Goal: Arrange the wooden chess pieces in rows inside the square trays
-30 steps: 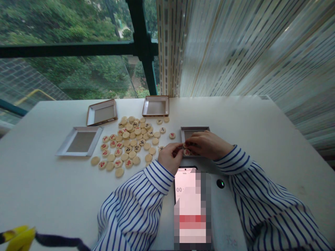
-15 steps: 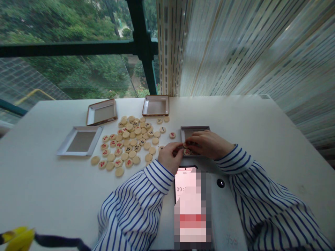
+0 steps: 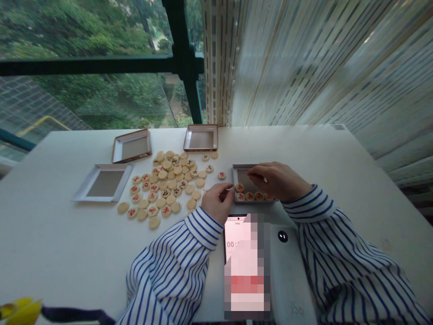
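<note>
A shallow open box (image 3: 233, 174) stands in front of me, with red-marked xiangqi pieces (image 3: 249, 196) in a row along its near side. One more red-marked piece (image 3: 239, 188) lies just behind the row's left end. Over the right part of the box hovers my right hand (image 3: 279, 180), its fingers bent, slightly apart and holding no visible piece. My left hand (image 3: 219, 203) rests by the box's left wall, loosely curled, with a gap between thumb and forefinger and nothing visible in it. To its left spreads a heap of round wooden xiangqi pieces (image 3: 172, 184), some face down, others marked red or black.
Three more shallow trays stand behind and left of the heap: a left one (image 3: 78, 194), a back-left one (image 3: 131, 158) and a back one (image 3: 200, 149). A phone (image 3: 237, 232) showing a timer lies before me, beside a white device (image 3: 292, 271). A window and curtain border the table (image 3: 321, 153).
My right hand has lifted and drawn back to the right, uncovering the row and the single piece in the box. My left hand has shifted only slightly.
</note>
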A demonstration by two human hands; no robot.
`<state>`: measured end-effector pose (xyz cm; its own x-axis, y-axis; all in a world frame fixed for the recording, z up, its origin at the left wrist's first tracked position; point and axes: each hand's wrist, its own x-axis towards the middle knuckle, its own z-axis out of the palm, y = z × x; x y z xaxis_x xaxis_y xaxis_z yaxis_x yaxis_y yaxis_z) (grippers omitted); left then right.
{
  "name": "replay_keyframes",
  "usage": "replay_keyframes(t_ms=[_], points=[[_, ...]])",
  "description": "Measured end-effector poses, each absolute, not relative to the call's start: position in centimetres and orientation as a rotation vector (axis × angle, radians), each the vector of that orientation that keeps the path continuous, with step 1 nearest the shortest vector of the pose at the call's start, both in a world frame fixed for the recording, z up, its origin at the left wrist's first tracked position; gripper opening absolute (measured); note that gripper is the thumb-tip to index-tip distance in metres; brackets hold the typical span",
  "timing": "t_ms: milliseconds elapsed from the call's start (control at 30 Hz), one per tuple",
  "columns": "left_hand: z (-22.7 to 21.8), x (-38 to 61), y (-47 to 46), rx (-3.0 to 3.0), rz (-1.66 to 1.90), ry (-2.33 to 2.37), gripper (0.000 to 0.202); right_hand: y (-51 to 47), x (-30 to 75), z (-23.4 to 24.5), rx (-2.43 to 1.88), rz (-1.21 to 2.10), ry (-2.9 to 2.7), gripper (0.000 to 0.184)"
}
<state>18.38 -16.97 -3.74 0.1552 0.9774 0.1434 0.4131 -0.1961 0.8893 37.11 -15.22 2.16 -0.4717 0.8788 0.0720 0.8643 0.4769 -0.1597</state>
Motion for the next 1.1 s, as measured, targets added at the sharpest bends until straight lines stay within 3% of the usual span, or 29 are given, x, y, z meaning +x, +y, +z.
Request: replay_keyframes(t_ms=[633,1100], points=[[-3.9,17.6,-16.9,1.647,1.085,1.360,0.023,-18.0,36.2,4.1,-1.425,0.051,-2.489,0.019],[-4.2,12.9,-21.4,1.950,1.091,1.344,0.019,-22.2,37.1,0.0,-1.430,0.261,-2.224,0.019]])
